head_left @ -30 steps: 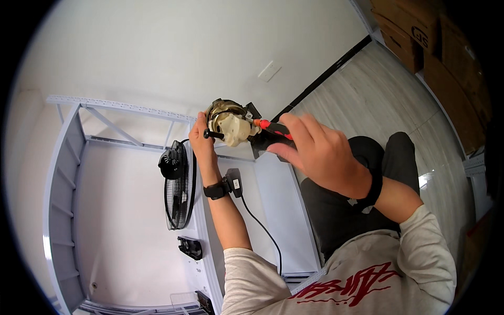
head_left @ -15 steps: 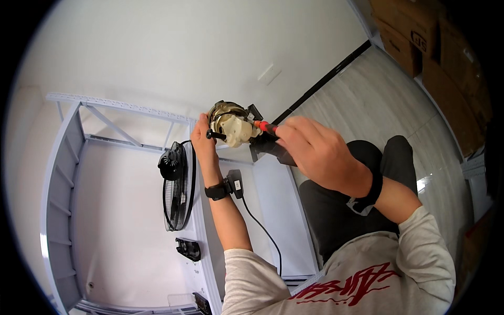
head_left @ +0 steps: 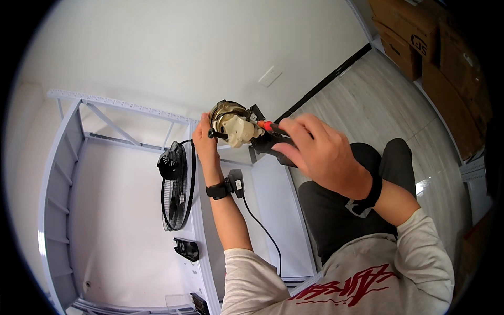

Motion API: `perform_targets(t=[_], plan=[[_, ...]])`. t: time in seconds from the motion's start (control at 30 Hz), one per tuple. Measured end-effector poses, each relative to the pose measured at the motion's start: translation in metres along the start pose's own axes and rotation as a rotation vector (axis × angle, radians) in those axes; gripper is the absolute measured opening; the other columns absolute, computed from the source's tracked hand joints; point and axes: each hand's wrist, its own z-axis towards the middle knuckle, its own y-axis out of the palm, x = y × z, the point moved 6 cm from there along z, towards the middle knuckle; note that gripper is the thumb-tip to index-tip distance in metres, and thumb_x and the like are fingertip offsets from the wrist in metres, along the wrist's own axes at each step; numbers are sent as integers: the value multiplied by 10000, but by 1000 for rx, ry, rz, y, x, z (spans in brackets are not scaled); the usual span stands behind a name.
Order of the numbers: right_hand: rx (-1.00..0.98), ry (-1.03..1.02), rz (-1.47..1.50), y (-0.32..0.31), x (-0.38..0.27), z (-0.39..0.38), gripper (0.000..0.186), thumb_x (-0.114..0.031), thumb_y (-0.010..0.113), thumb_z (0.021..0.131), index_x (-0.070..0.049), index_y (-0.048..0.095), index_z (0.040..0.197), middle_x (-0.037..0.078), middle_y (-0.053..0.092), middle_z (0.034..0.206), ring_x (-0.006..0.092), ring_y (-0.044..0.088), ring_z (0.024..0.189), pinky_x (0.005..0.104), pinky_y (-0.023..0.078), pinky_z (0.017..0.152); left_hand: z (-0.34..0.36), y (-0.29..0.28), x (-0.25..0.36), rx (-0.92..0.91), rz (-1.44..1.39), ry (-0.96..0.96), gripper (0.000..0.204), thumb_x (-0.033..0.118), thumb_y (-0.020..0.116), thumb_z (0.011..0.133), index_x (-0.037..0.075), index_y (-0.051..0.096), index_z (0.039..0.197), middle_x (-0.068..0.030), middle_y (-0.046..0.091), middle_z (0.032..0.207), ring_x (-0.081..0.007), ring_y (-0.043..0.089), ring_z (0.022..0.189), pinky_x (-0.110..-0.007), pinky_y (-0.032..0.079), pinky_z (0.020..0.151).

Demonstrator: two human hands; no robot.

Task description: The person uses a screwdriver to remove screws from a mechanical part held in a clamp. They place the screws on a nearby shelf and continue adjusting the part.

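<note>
My left hand grips a fan motor assembly with a brass-coloured housing, a cream plastic gearbox and a short black knob. My right hand is closed on a red-and-black screwdriver, whose shaft points into the motor beside the cream part. The tip is too small to make out. A black part extends from the motor, partly behind my right hand. Below my left wrist hangs a black cable with a small box strapped near it.
A white metal shelving frame holds a black fan grille with housing and a black plastic part. Behind are a wall with a socket and stacked cardboard boxes at upper right. My bent legs are below.
The motor and both hands have shifted slightly. My right thumb and fingers have changed position on the screwdriver, with less of its handle showing now.
</note>
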Motion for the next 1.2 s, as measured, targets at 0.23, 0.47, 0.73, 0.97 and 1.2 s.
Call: perform_targets(t=[0.23, 0.47, 0.73, 0.97, 1.2], plan=[[48, -73, 13, 3, 1, 4, 249, -163, 760, 834, -43, 615, 998, 66, 520, 814, 190, 580, 613, 283, 494, 516, -2, 0, 0, 1, -3, 0, 399, 345, 515, 1047, 11, 731, 1075, 100, 484, 638, -4, 315, 527, -221, 203, 469], [-207, 153, 14, 5, 6, -2, 248, -83, 739, 825, -32, 609, 1030, 82, 538, 890, 206, 608, 691, 303, 510, 563, -1, 2, 1, -30, 17, -7, 440, 350, 498, 1054, -28, 718, 1103, 78, 535, 697, -13, 371, 594, -219, 266, 517], [-30, -37, -3, 3, -11, 5, 293, -201, 787, 817, -52, 625, 1010, 40, 508, 733, 189, 539, 547, 301, 454, 475, 6, 4, -3, -97, 11, 43, 470, 337, 478, 1064, -76, 687, 1146, -44, 704, 985, -91, 592, 907, -243, 467, 829], [-87, -103, -112, 6, -18, 2, 291, -186, 779, 814, -48, 634, 1025, 35, 510, 727, 177, 539, 572, 287, 432, 469, 9, 8, 4, -137, -28, 65, 444, 333, 495, 1057, -50, 703, 1137, -33, 711, 986, -92, 604, 914, -245, 472, 840], [-46, -111, -104, 11, -25, -1, 251, -119, 749, 824, -46, 628, 1032, 45, 517, 763, 183, 539, 595, 292, 435, 478, 14, 10, -1, -127, -68, 60, 428, 326, 513, 1051, -46, 718, 1107, -26, 719, 970, -83, 610, 892, -237, 475, 831]])
